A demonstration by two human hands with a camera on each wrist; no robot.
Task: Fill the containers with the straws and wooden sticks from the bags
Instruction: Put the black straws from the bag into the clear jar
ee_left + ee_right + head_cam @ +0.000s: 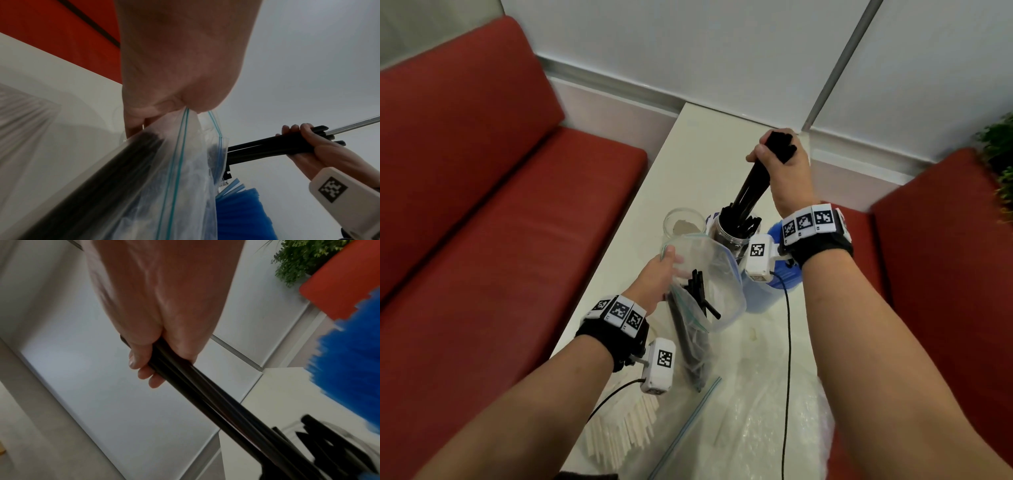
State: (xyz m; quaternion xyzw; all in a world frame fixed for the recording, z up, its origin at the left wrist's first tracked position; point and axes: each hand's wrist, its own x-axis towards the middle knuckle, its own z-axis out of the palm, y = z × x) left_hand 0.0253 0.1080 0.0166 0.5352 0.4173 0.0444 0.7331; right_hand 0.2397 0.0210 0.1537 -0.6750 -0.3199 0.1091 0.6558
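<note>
Head view: right hand (780,168) grips a bundle of black straws (751,190), lower ends in the jar (729,229) mid-table. Left hand (659,274) pinches the open zip bag (717,284) near the table's left edge; more straws inside. No legible writing; wristbands carry square coded markers.

No readable words, brands or numbers, only black-and-white square code markers on the wrist bands (619,311) and white camera housings (757,255)
</note>
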